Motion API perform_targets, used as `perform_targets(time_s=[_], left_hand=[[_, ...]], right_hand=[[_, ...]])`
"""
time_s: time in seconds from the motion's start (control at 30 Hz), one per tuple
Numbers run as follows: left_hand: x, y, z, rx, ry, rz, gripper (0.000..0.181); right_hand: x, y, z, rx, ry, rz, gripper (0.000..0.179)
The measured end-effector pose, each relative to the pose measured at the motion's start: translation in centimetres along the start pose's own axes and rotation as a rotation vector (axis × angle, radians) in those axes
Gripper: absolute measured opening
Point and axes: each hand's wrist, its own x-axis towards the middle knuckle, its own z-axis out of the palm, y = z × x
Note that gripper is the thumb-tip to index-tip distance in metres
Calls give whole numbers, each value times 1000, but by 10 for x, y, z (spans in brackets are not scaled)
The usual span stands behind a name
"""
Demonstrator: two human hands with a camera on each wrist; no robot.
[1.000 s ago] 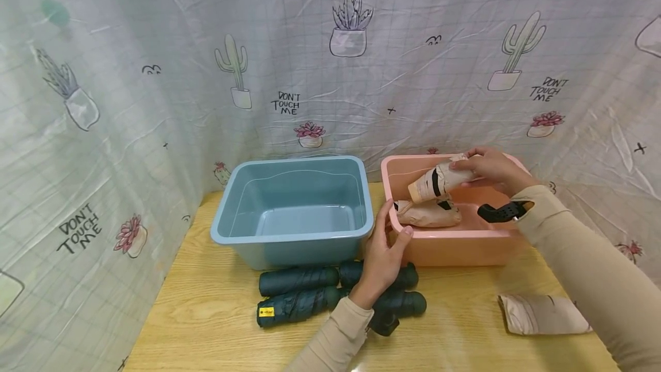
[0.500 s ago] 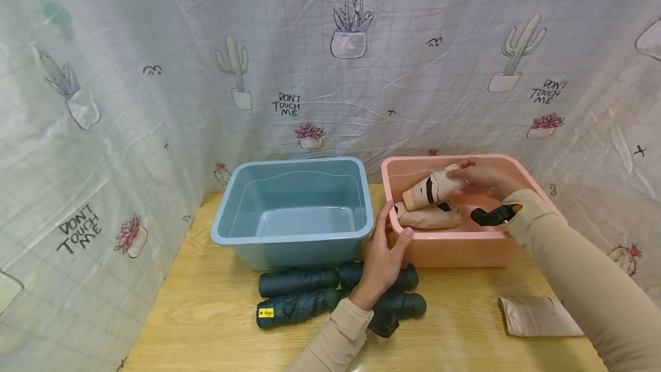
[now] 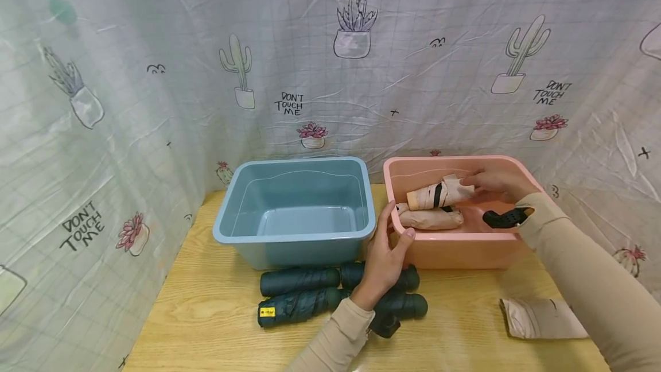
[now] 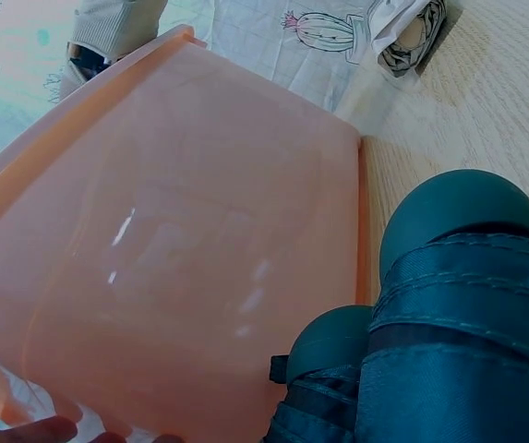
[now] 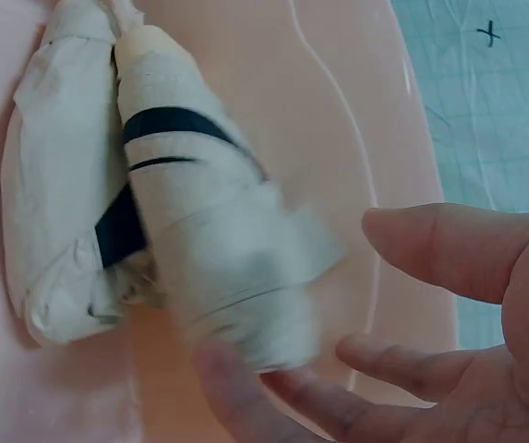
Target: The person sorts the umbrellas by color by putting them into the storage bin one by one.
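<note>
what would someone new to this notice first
Probably the two bright tubs side by side at the back of the table: the blue tub on the left, the pink tub on the right. Inside the pink one lie two beige folded umbrellas, with the right hand beside them. Behind everything hangs a pale curtain printed with potted cacti.

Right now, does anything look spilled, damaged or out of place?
Nothing looks spilled or damaged. One beige bundle lies apart on the table; two similar ones are in the pink bin, one with a loose flap near the right hand.
</note>
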Motion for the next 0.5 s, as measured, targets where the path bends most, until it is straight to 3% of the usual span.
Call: perform_targets(time_s=[0.1,0.33,0.5], left_hand=[[0,0,0,-3,2,-2,65],[0,-2,0,-12,0,-7,65],[1,-2,0,-8,0,-6,66]], right_hand=[[-3,4,-6,-43,5,-12,51],[-12,4,-15,7,52,-33,59],[-29,0,-17,24,99,-88,62]])
